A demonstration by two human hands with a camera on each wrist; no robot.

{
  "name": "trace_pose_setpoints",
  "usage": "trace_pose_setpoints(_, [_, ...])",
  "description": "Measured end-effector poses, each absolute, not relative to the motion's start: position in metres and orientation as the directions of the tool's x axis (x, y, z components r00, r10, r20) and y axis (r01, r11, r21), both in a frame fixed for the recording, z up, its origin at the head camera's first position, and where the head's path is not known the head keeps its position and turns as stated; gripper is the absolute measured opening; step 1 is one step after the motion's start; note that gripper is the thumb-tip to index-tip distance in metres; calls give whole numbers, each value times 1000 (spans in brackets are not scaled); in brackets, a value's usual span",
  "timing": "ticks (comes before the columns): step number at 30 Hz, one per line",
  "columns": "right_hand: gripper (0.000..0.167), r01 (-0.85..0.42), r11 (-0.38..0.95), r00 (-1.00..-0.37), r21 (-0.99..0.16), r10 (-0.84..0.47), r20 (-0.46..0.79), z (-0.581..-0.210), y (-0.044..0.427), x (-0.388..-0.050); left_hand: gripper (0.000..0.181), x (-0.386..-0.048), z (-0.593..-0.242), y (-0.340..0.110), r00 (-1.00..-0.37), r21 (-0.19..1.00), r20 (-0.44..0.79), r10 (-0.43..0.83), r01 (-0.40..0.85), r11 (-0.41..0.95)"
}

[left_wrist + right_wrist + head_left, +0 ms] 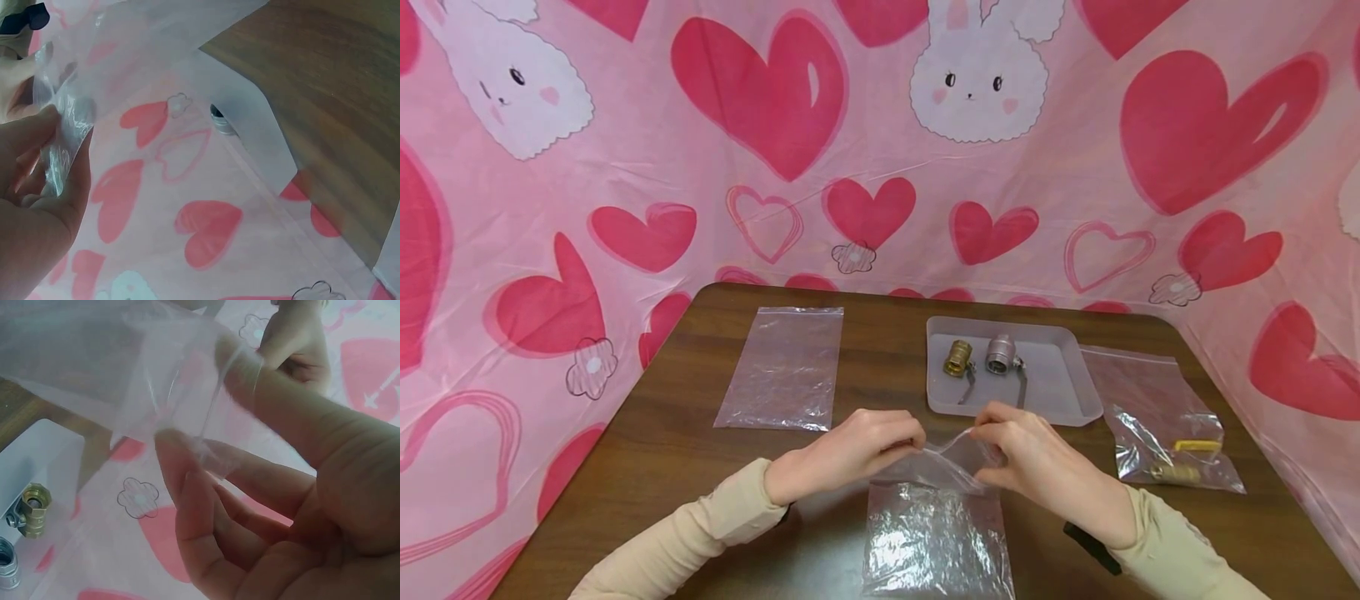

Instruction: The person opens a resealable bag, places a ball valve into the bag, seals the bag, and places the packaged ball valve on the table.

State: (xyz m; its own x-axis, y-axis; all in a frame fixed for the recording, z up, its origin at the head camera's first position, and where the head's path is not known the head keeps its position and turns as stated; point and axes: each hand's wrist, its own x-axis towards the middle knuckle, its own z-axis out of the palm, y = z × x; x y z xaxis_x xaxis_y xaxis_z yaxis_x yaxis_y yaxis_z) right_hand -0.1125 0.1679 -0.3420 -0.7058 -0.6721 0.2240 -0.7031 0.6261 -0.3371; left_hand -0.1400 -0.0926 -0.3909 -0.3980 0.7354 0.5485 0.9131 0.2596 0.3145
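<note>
At the lower centre of the head view, I have a clear zip-lock bag (936,542) between the two hands, its body flat on the brown wood-grain table (651,454) and its mouth raised and parted between the fingers. The left hand (853,450) pinches the left end of the mouth; from its wrist camera I see the crinkled film caught between thumb and curled fingers at the left edge of the frame. The right hand (1037,462) grips the right end, thumb and forefinger set apart with the lips of film between them. In the right wrist view, a corner of film sits among the fingertips, and more film lies across the tip of the upper digit.

Right of centre, just beyond the right hand, a translucent tray (1060,379) holds a brass ball valve (957,358) and a silver-coloured ball valve (1000,356). Left of centre I have a flat clear bag (782,367); at the right, a filled clear bag (1138,387) contains a brass valve with a yellow handle (1197,446).
</note>
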Motion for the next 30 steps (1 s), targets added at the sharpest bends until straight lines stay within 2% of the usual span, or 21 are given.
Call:
trace_pose_setpoints(8, [25,-702,630,-709,-332,-663,242,-344,166,-113,31,-142,-387,-95,-361,256,454,814,929,269])
trace_pose_setpoints(11, [26,-704,627,-706,-332,-666,241,-344,165,-113,35,-141,-387,-94,-352,244,450,820,932,267])
trace_pose_setpoints(19, [30,-700,626,-708,-344,-671,221,-343,164,-112,21,-141,-388,-91,-387,280,455,802,917,284])
trace_pose_setpoints(24, [32,-680,642,-723,-353,-667,180,-341,164,-113,8,-141,-386,-90,-373,243,464,803,926,289])
trace_pose_setpoints(30, [32,-685,638,-718,-352,-673,177,-341,165,-114,6,-141,-386,-92,-388,242,462,798,920,307])
